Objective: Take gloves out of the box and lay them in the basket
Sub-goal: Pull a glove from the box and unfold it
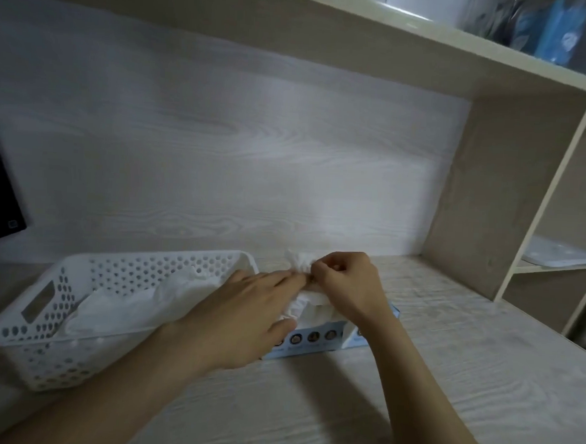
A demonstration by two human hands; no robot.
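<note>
Counter (446, 379) lies bare toward the person and rightward as far as the shelf upright (460, 195); the wall panel (221, 151) closes it off behind. White basket (45, 315) sits on the left with its long axis running left to right and its handle-slot end leftmost, and crumpled gloves (130, 302) lie along it. Blue box (316, 340) lies just beside the basket's right end, long side toward the person. Right hand (346, 284) pinches a bunched glove (298, 259) rising from the box top. Left hand (247, 314) lies straight-fingered over the box, fingertips touching that glove
</note>
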